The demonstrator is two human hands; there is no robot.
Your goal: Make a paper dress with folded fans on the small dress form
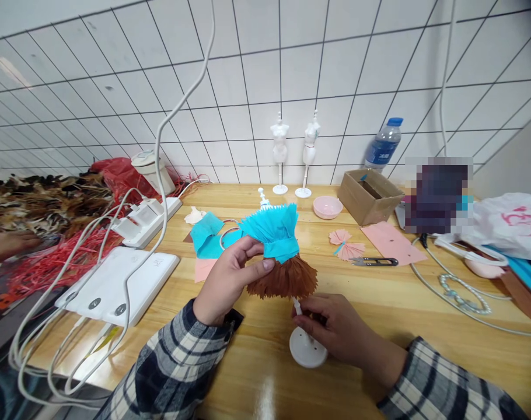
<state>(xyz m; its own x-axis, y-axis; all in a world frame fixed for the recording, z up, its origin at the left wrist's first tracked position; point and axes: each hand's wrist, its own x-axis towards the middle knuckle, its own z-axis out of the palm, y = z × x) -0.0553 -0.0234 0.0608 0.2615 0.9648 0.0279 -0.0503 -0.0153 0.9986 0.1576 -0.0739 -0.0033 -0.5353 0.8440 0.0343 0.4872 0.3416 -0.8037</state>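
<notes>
A small white mannequin stand [308,349] is tilted above the wooden table, its neck knob showing at the top. It wears a dress of pleated paper: a blue top and waistband [279,233] over a brown frilled skirt [285,277]. Around the waist, my left hand [236,274] is closed on the dress, thumb at the band's lower edge. Below the skirt, my right hand [331,319] pinches the stand's thin white pole, just above the round base. The mannequin's body is mostly hidden under the paper.
Two bare mannequins [280,153] stand by the tiled wall. Right of them are a pink bowl [327,207], cardboard box [365,204], water bottle [384,143], pink paper [394,242] and thread snips [374,262]. Cables and a power strip [152,219] lie left, near another person's hand [11,246].
</notes>
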